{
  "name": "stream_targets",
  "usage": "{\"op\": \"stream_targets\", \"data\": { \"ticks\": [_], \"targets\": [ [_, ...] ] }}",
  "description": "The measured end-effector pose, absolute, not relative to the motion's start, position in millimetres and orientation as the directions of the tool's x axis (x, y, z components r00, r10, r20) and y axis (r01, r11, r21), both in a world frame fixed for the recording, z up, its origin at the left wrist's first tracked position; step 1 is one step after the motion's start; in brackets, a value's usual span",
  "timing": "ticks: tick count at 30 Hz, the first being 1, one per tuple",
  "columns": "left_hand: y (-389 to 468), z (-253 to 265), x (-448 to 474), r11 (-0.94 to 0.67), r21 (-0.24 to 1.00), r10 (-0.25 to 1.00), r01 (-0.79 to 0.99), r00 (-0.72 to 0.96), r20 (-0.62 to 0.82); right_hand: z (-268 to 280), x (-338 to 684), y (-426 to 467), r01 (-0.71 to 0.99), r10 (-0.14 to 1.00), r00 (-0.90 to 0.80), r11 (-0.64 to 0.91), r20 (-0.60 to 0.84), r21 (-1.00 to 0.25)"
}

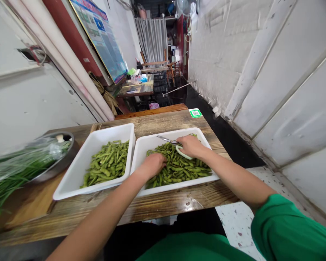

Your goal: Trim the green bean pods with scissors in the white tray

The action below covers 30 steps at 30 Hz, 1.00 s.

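Note:
Two white plastic trays stand side by side on the wooden table. The right tray (pixel 143 143) holds a heap of green edamame pods (pixel 179 169), and more pods (pixel 108 161) lie in the left tray (pixel 93 139). My right hand (pixel 190 145) is closed on a pair of scissors (pixel 183 153) with pale green handles, above the right heap; the metal blades point left. My left hand (pixel 154 164) reaches into the same heap with its fingers curled down among the pods. Whatever its fingertips hold is hidden.
At the left, a metal bowl (pixel 69 154) carries long green stalks (pixel 19 172) in clear plastic, over a wooden board (pixel 29 203). A green QR card (pixel 195 113) lies at the table's far right corner. Another table (pixel 141 88) stands beyond; a white wall runs along the right.

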<state>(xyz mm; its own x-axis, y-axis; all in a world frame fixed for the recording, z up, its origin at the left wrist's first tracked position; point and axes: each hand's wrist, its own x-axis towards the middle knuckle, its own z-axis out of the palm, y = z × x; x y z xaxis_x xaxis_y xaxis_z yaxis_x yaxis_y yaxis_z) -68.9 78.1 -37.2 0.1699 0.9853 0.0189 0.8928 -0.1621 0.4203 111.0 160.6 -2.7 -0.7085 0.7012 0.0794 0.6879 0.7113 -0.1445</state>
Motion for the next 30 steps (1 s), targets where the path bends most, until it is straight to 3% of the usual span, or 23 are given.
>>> {"op": "stream_targets", "data": {
  "ticks": [9,18,25,28,30],
  "targets": [
    [78.5,-38.4,-74.7,-0.223,0.422,0.969,0.879,0.248,-0.006,-3.2,111.1,160.4,0.685,0.699,-0.711,0.713,0.076,-0.148],
    [73.8,-16.8,-70.8,-0.05,0.449,0.998,0.892,0.03,0.051,1.6,110.2,160.2,0.69,0.701,-0.709,0.712,0.076,-0.134],
    [83.9,-6.8,-76.7,-0.099,0.532,0.961,0.841,0.219,-0.168,9.1,112.8,167.7,0.708,0.723,-0.685,0.69,0.092,-0.147],
    [89.2,0.5,-80.4,-0.066,0.496,0.991,0.866,0.113,-0.066,9.4,114.0,171.1,0.685,0.701,-0.704,0.712,0.114,-0.151],
    [88.4,5.5,-79.9,0.046,0.567,0.999,0.822,-0.052,-0.006,10.6,114.5,170.3,0.682,0.702,-0.701,0.711,0.125,-0.171]
  ]
}}
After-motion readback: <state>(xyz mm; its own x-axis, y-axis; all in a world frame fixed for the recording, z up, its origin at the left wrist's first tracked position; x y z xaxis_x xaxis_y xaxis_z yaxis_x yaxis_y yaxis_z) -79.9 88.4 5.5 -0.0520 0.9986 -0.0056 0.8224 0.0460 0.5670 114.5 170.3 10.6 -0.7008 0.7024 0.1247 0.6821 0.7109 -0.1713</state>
